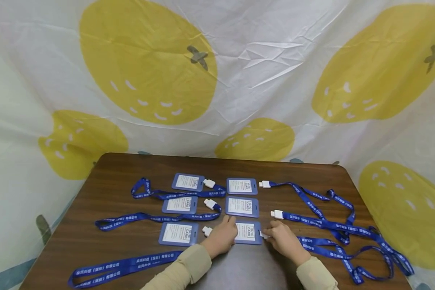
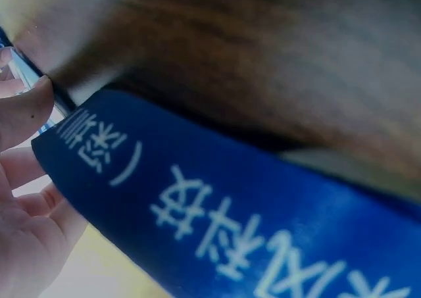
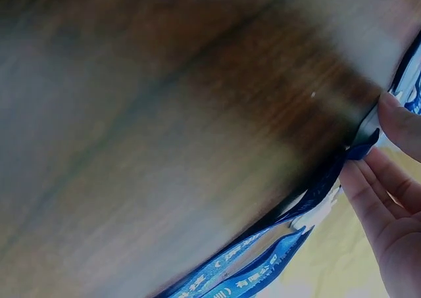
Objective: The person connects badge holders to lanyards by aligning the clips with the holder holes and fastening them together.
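My left hand [image 1: 222, 237] grips the left end of the nearest right-column badge holder [image 1: 247, 233], a blue frame with a white card inside. At that holder's slotted right end, my right hand [image 1: 284, 241] pinches the white clip [image 1: 264, 235] of a blue lanyard [image 1: 320, 246]. The clip lies against the slot; whether it is hooked in I cannot tell. In the left wrist view, the thumb [image 2: 26, 117] is at the holder's edge, and a printed blue strap [image 2: 197, 206] crosses the foreground. The right wrist view shows the thumb [image 3: 401, 127] over the clip end.
Two more badge holders [image 1: 242, 206] [image 1: 241, 186] lie beyond, with clipped lanyards [image 1: 326, 223] [image 1: 311, 197] to their right. On the left are three holders [image 1: 179, 233] and blue lanyards [image 1: 125, 268], some crossing the cards. A fruit-patterned curtain [image 1: 261, 80] hangs behind the brown table [image 1: 123, 165].
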A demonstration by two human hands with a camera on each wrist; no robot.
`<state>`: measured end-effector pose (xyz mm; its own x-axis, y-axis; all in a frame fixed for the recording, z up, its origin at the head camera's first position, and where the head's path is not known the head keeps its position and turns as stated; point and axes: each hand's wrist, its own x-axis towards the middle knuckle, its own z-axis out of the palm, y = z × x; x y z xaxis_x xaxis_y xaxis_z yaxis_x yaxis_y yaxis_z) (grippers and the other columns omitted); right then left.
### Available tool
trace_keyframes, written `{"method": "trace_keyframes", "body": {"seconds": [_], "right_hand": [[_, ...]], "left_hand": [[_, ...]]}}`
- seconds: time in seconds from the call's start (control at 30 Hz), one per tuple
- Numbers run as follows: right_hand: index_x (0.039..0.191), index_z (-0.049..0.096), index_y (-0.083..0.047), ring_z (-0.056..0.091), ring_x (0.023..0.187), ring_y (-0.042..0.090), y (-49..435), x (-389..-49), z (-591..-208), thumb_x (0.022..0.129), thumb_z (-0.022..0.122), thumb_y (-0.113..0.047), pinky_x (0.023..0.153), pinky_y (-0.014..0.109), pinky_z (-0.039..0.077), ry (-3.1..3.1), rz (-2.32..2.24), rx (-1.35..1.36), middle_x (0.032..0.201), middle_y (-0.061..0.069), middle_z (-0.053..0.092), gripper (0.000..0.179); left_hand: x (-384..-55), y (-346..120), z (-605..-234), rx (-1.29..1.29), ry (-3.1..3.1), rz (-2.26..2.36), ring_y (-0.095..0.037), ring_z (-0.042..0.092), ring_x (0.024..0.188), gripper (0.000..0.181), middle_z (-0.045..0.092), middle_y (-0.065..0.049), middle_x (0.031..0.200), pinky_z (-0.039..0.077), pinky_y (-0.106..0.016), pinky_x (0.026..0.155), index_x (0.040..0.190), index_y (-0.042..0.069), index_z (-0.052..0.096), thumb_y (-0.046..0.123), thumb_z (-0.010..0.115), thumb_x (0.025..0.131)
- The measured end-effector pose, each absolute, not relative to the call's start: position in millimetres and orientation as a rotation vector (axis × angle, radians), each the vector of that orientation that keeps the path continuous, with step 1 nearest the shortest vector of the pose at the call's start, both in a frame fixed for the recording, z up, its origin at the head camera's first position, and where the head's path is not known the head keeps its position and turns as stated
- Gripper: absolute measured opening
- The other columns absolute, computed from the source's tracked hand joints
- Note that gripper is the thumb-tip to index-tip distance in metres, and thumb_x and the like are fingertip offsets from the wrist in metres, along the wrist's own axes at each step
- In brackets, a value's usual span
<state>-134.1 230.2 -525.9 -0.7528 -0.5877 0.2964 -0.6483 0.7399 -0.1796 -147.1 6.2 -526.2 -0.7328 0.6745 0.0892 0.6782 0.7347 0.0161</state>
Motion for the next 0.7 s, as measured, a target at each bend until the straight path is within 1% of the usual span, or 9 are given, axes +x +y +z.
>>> {"method": "trace_keyframes", "body": {"seconds": [0.07, 0.37, 0.6, 0.7], "right_hand": [[0.082, 0.072, -0.002, 0.051, 0.063, 0.017, 230.3, -134.5, -526.0, 0.063, 0.074, 0.005, 0.056, 0.028, 0.044, -2.717, 0.401, 0.987, 0.069, 0.000, 0.050, 0.020], [0.079, 0.072, -0.004, 0.050, 0.062, 0.016, 230.5, -136.2, -527.8, 0.062, 0.075, 0.005, 0.055, 0.027, 0.044, -2.686, 0.400, 1.015, 0.068, 0.000, 0.050, 0.020], [0.080, 0.072, -0.003, 0.050, 0.062, 0.015, 230.0, -136.2, -527.4, 0.062, 0.075, 0.005, 0.055, 0.027, 0.044, -2.693, 0.400, 1.010, 0.068, 0.000, 0.050, 0.020], [0.080, 0.072, -0.003, 0.049, 0.061, 0.015, 230.1, -136.4, -527.3, 0.063, 0.075, 0.005, 0.054, 0.026, 0.043, -2.701, 0.401, 1.007, 0.068, 0.000, 0.049, 0.019]], "left_hand": [[-147.3, 5.8, -526.4, -1.123, -2.848, -0.080, -0.021, 0.044, 0.087, 0.018, 0.046, -0.006, 0.091, 0.048, -0.023, 0.068, 0.071, 0.008, 0.065, 0.022, 0.076, 0.069], [-147.2, 3.8, -526.1, -1.136, -2.831, -0.092, -0.020, 0.044, 0.087, 0.018, 0.047, -0.006, 0.091, 0.049, -0.023, 0.065, 0.072, 0.008, 0.065, 0.023, 0.076, 0.070], [-148.3, 3.3, -525.7, -1.157, -2.810, -0.085, -0.020, 0.044, 0.087, 0.019, 0.048, -0.007, 0.090, 0.048, -0.024, 0.068, 0.075, 0.007, 0.065, 0.023, 0.075, 0.070], [-148.6, 3.3, -526.3, -1.163, -2.812, -0.098, -0.020, 0.044, 0.087, 0.019, 0.048, -0.007, 0.091, 0.049, -0.024, 0.067, 0.074, 0.007, 0.065, 0.023, 0.075, 0.070]]}}
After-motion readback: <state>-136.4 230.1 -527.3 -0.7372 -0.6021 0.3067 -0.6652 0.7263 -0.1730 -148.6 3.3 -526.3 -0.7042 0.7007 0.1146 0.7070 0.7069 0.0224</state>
